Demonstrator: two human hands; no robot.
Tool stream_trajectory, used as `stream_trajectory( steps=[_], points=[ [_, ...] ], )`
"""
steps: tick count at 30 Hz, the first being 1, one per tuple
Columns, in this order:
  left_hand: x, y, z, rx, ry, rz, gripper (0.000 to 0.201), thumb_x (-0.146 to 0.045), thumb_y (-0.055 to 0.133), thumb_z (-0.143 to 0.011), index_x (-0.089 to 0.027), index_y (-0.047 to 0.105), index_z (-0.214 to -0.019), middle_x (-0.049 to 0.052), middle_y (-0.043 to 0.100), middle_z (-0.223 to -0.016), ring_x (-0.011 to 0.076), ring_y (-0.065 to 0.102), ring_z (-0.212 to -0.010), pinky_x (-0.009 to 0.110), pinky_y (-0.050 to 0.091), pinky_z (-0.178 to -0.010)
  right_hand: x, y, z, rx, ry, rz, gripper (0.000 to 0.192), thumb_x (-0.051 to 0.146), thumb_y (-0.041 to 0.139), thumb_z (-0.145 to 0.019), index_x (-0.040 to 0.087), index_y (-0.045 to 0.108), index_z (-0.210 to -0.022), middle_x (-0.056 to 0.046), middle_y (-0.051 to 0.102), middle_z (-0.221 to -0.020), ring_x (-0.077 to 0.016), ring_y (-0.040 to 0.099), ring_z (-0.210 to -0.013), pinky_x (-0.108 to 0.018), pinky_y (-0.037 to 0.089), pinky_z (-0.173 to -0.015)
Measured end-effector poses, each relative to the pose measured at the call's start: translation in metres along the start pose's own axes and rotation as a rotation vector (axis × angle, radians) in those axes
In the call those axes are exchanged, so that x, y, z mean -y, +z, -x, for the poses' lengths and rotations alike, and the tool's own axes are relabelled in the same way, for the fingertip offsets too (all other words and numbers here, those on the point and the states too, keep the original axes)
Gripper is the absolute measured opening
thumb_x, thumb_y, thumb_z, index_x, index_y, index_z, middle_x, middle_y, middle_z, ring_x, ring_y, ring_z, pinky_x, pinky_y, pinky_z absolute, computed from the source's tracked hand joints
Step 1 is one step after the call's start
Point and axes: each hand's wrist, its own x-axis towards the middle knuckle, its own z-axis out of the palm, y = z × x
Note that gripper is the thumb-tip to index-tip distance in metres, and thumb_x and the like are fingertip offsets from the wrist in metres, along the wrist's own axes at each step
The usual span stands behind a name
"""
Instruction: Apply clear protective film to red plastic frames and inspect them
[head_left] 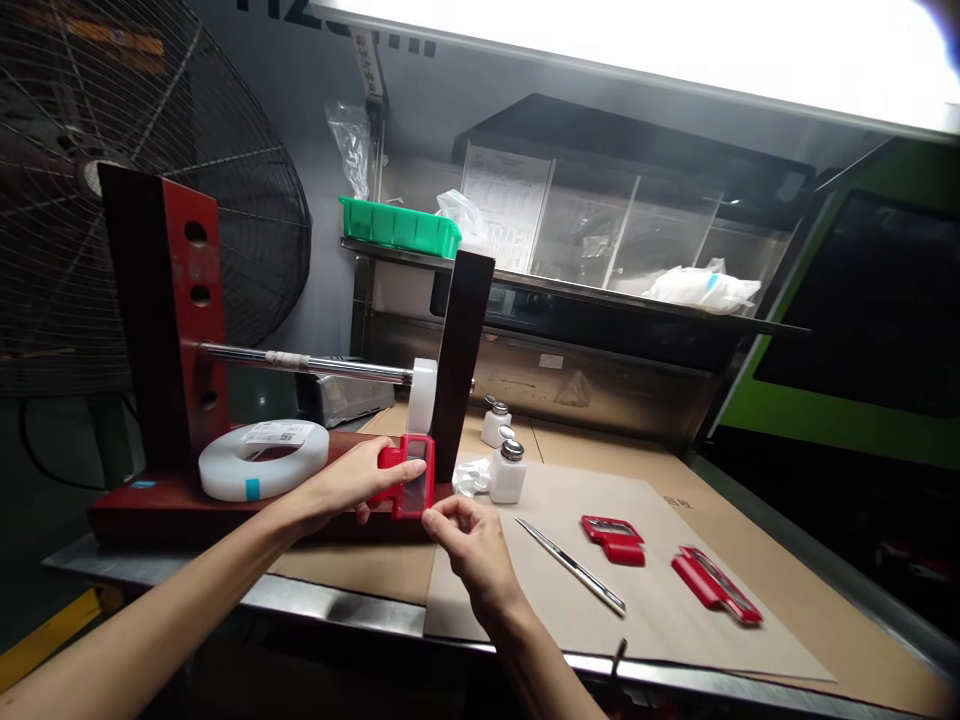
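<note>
"Where do we see the red frame [428,480]?"

"Just below the middle of the picture, held up in front of the dark wooden stand [247,525]. Our left hand [367,475] grips it by its handle side, thumb laid over the window."

"And our right hand [474,545]?"

"Thumb and forefinger are pinched together at the frame's lower right corner. We can't quite tell whether they hold its edge or something thin there."

"What sits right behind?"

"A narrow tape roll [422,393] on the metal rod [349,369], against the shorter upright. A wide white roll [217,472] (with a printed label on top) lies on the stand's base, left of centre."

"And to the right?"

"A crumpled white wad [471,478] just beside two white bottles [508,474] with metal caps. Lower right of centre, we have a slim silver knife [574,567] lying slantwise on the paper sheet [667,640], then two more red pieces [624,550], apart from each other."

"Farther out?"

"A green bin [401,228] on the shelf at upper centre, and a large fan [259,190] filling the upper left."
</note>
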Motion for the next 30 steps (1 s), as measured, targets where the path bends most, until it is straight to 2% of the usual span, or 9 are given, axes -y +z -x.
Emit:
stream_trajectory(
  steps=[7,17,25,28,30],
  points=[
    [0.0041,0.0013,-0.0027,0.002,0.044,0.024,0.057,-0.059,0.06,-0.071,-0.014,0.045,-0.102,0.0,0.053,-0.069,0.0109,0.047,-0.051,0.019,0.037,-0.037,0.0006,-0.0004,-0.0008,-0.01,0.002,0.027,0.029,0.041,0.064,-0.068,0.013,0.057,-0.068,0.005,0.037,-0.053,-0.0051,0.025,-0.046,-0.022,0.016,-0.043],
    [0.0007,0.0031,-0.0013,-0.038,0.043,0.019,0.051,-0.052,0.063,-0.07,-0.015,0.044,-0.099,-0.002,0.052,-0.066,0.009,0.043,-0.045,0.02,0.035,-0.036,0.0015,0.0009,0.0001,-0.027,-0.042,0.05,0.024,0.035,0.061,-0.069,0.013,0.056,-0.065,0.005,0.037,-0.052,-0.0066,0.028,-0.05,-0.022,0.022,-0.049],
    [0.0021,0.0031,0.0,-0.035,0.056,0.037,0.053,-0.055,0.064,-0.069,-0.015,0.044,-0.097,-0.002,0.052,-0.062,0.0091,0.042,-0.045,0.019,0.034,-0.036,0.0036,0.003,-0.0008,-0.039,-0.043,0.126,0.023,0.034,0.059,-0.071,0.014,0.054,-0.062,0.004,0.04,-0.052,-0.0078,0.032,-0.051,-0.022,0.026,-0.051],
    [0.0039,0.0026,-0.0018,-0.04,0.05,0.042,0.058,-0.057,0.066,-0.066,-0.015,0.044,-0.098,-0.001,0.054,-0.063,0.0104,0.045,-0.046,0.02,0.034,-0.036,0.0047,0.001,0.0016,-0.065,-0.11,0.264,0.025,0.036,0.059,-0.073,0.016,0.048,-0.061,0.005,0.038,-0.051,-0.0079,0.032,-0.05,-0.022,0.026,-0.049],
    [0.0053,0.0023,-0.0032,-0.044,0.05,0.049,0.06,-0.06,0.066,-0.065,-0.015,0.044,-0.098,-0.001,0.054,-0.062,0.0108,0.045,-0.045,0.02,0.033,-0.035,0.0046,-0.0024,0.0044,-0.086,-0.233,0.386,0.022,0.035,0.058,-0.077,0.016,0.05,-0.07,0.006,0.037,-0.051,-0.0079,0.033,-0.048,-0.022,0.027,-0.049]
  ],
)
